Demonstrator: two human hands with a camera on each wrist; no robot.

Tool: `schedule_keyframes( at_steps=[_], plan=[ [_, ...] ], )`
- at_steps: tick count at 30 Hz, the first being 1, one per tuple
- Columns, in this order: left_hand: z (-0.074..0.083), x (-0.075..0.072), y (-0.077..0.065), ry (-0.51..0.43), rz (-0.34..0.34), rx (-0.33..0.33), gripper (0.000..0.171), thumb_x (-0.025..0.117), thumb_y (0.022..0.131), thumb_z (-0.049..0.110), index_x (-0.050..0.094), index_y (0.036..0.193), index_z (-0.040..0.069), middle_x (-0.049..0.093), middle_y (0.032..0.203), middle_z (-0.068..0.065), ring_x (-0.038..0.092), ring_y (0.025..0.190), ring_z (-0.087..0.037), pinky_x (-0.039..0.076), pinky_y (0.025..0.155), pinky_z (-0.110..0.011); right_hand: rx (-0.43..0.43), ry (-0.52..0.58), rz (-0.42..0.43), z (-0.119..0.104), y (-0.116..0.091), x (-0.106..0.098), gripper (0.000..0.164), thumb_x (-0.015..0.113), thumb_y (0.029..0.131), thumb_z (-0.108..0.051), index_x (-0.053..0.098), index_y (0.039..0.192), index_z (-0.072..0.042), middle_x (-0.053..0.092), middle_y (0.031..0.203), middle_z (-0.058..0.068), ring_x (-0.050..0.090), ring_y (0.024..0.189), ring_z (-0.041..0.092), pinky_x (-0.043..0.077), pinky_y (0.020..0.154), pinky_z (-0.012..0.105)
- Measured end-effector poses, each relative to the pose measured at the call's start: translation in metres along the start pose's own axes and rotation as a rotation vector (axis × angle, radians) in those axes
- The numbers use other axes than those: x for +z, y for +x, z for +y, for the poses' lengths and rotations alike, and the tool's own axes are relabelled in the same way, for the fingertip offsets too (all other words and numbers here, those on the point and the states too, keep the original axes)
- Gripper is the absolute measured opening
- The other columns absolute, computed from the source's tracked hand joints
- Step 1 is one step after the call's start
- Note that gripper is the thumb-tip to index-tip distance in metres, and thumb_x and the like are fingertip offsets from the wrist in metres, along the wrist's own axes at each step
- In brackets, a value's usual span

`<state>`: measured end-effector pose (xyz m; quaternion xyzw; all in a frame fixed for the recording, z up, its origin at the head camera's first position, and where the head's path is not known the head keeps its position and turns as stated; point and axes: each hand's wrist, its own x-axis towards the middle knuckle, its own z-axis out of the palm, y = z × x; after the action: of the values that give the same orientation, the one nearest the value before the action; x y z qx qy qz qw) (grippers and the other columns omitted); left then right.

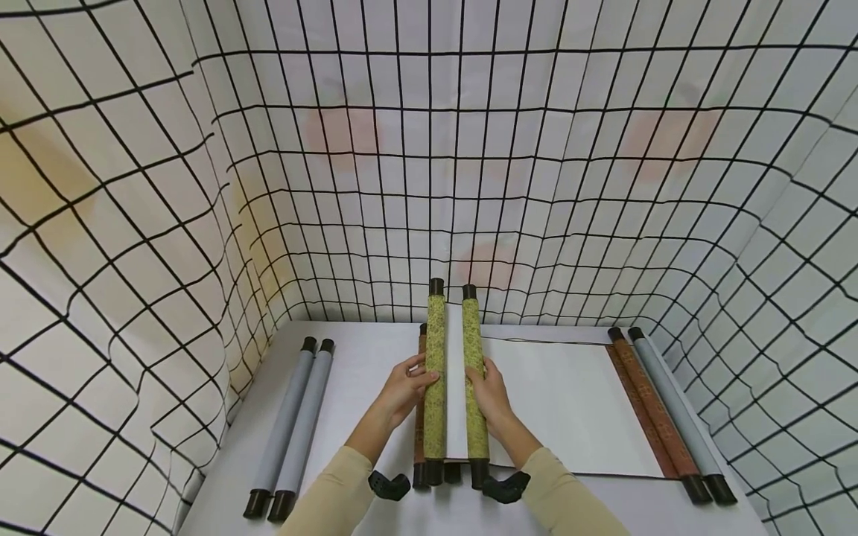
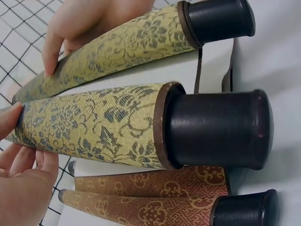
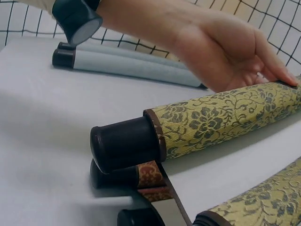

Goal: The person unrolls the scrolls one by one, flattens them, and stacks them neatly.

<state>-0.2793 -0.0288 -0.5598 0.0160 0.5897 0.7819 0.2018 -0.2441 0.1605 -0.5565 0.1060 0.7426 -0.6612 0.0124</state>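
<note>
Scroll (image 1: 456,387) between hands (image 1: 405,387) (image 1: 492,396), one yellow roll (image 1: 435,420) gripped in each.

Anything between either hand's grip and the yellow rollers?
Nothing visible: the left hand directly holds the left yellow roller, the right hand the right yellow roller. A brown roller lies below the left one, not in between.

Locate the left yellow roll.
In the head view, the left yellow roll is below centre, held by the left hand, just left of the other yellow roll.
</note>
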Motion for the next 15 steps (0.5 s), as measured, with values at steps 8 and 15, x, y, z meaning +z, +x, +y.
schedule_keyframes(
  at_steps=[8, 15],
  plan=[
    [0.001, 0.007, 0.002, -0.014, -0.043, 0.008, 0.078, 0.073, 0.097, 0.008, 0.028, 0.159, -0.005, 0.024, 0.158, -0.035, 0.031, 0.146, -0.044, 0.024, 0.117, -0.058, -0.025, -0.087, 0.051, -0.001, 0.001, -0.007, 0.079, 0.053, 0.106, -0.044, 0.022, 0.161, 0.003, 0.028, 0.161, 0.028, 0.027, 0.147, 0.046, 0.025, 0.115, 0.062],
    [-0.001, 0.013, 0.003, -0.006, -0.065, 0.022, 0.077, 0.070, 0.099, 0.007, 0.025, 0.159, -0.007, 0.030, 0.158, -0.034, 0.040, 0.142, -0.042, 0.026, 0.117, -0.056, -0.032, -0.163, 0.061, 0.007, 0.003, -0.014, 0.088, 0.075, 0.096, -0.038, 0.026, 0.159, 0.000, 0.042, 0.152, 0.028, 0.047, 0.133, 0.046, 0.039, 0.107, 0.062]
  ],
)
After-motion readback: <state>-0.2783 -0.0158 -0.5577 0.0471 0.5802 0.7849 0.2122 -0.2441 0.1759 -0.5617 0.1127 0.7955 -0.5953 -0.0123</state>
